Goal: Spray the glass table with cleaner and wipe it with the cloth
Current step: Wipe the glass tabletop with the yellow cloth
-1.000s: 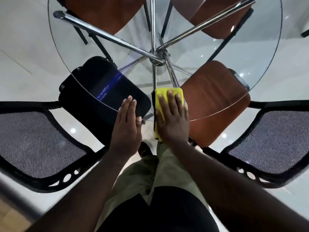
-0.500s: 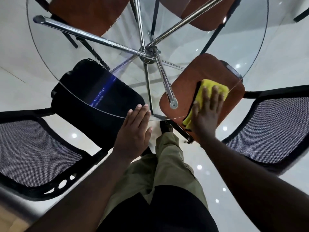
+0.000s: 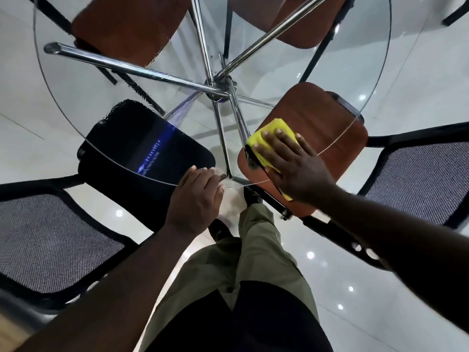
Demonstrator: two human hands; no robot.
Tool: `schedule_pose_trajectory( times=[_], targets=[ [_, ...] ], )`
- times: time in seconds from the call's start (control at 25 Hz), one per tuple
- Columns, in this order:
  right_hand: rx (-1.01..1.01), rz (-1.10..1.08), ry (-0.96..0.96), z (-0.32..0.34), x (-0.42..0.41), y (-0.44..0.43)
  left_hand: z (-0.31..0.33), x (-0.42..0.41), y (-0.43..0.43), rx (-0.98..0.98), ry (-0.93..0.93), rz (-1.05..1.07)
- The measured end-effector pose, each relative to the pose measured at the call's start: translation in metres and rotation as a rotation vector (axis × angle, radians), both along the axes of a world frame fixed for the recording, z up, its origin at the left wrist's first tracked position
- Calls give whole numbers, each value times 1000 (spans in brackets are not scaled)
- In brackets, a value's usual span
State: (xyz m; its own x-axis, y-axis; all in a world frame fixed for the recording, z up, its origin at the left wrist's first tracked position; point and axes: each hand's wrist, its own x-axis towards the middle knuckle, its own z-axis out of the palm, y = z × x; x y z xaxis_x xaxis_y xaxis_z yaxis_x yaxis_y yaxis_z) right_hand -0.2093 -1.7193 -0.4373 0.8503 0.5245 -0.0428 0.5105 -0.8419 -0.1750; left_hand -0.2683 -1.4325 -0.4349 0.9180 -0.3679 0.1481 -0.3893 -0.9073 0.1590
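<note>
Your right hand (image 3: 294,166) lies flat with its fingers spread, pressing the yellow cloth (image 3: 269,138) onto the glass desk (image 3: 330,72) at 5 o'clock from the chrome hub (image 3: 220,85), near the rim. The cloth's long axis runs from 11 to 5 o'clock. Your left hand (image 3: 195,199) rests on the rim at 6 o'clock, holding nothing.

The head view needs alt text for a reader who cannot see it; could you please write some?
Seen from above, a person's right hand presses a yellow cloth flat on a round glass table near its rim, while the left hand rests on the rim. Chrome legs, a brown chair seat and a black chair seat show through the glass.
</note>
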Motion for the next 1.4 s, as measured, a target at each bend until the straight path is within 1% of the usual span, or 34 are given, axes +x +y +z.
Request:
schedule_pose_trajectory(
  times=[0.04, 0.08, 0.12, 0.16, 0.2, 0.24, 0.28, 0.36, 0.4, 0.44, 0.48, 0.52, 0.56, 0.6, 0.64, 0.68, 0.72, 0.76, 0.8, 0.84, 0.88, 0.92, 0.96, 1.0, 1.04, 1.12, 1.16, 1.2, 1.24, 1.28, 1.32, 1.36, 1.4],
  targets=[
    [-18, 138, -52, 0, 21, -23, 1, 7, -2, 0, 11, -3],
    [-15, 86, -78, -1, 41, -39, 2, 15, -5, 9, 25, -6],
    [24, -145, -42, 0, 57, -46, 1, 23, -8, 25, 43, -12],
    [94, -460, 36, 5, 64, -41, 0, 30, -13, 35, 61, -23],
    [153, -689, 105, 4, 63, -26, -2, 37, -19, 36, 75, -35],
    [136, -706, 129, 4, 57, -7, -5, 43, -25, 28, 87, -45],
    [95, -535, 103, 2, 47, 7, -7, 49, -31, 17, 97, -57],
    [49, 11, 53, -1, 45, -5, -12, 58, -40, 4, 104, -54],
    [37, 131, 30, 0, 64, -26, -13, 61, -43, 14, 101, -28],
    [38, 66, -7, -2, 84, -43, -14, 64, -46, 34, 99, 7],
    [55, -167, -20, 0, 100, -54, -14, 67, -49, 52, 103, 41],
    [111, -520, 14, 4, 110, -57, -14, 72, -53, 62, 111, 72],
    [170, -805, 72, 3, 116, -52, -13, 76, -57, 69, 120, 102],
    [154, -887, 127, 3, 114, -41, -12, 81, -62, 71, 133, 123],
    [106, -755, 130, 4, 109, -29, -11, 84, -65, 60, 146, 135],
    [67, -433, 102, 3, 104, -26, -12, 89, -68, 47, 147, 137],
    [29, -41, 93, 3, 107, -35, -13, 95, -69, 45, 143, 140],
    [-1, 262, 69, 4, 125, -52, -12, 101, -70, 50, 139, 157],
    [-17, 343, 51, 6, 149, -69, -12, 107, -71, 54, 134, 182],
    [12, 224, 16, 3, 168, -77, -10, 113, -70, 52, 134, 209],
    [77, -78, 30, 8, 181, -73, -7, 119, -67, 41, 149, 234],
    [151, -437, 66, 9, 187, -57, -4, 123, -63, 27, 174, 260],
    [173, -625, 106, 9, 185, -30, 1, 123, -59, 10, 197, 292],
    [114, -568, 113, 9, 178, -2, 6, 120, -56, -12, 206, 331],
    [85, -321, 111, 8, 168, 21, 10, 113, -51, -32, 205, 378],
    [55, 388, 73, 0, 170, 38, 12, 92, -36, -51, 212, 473],
    [52, 602, 39, -1, 192, 39, 11, 83, -28, -51, 223, 519],
    [57, 674, -3, -4, 218, 50, 11, 75, -17, -48, 232, 575],
    [57, 591, -37, -8, 241, 65, 11, 70, -6, -48, 239, 625],
    [76, 370, -21, -4, 255, 86, 12, 66, 4, -55, 242, 666],
    [120, 88, 34, -2, 259, 111, 13, 63, 13, -66, 239, 703],
    [129, -66, 70, -1, 255, 137, 14, 61, 20, -78, 230, 734],
    [112, -44, 68, 0, 246, 161, 14, 60, 25, -92, 219, 758]
  ],
)
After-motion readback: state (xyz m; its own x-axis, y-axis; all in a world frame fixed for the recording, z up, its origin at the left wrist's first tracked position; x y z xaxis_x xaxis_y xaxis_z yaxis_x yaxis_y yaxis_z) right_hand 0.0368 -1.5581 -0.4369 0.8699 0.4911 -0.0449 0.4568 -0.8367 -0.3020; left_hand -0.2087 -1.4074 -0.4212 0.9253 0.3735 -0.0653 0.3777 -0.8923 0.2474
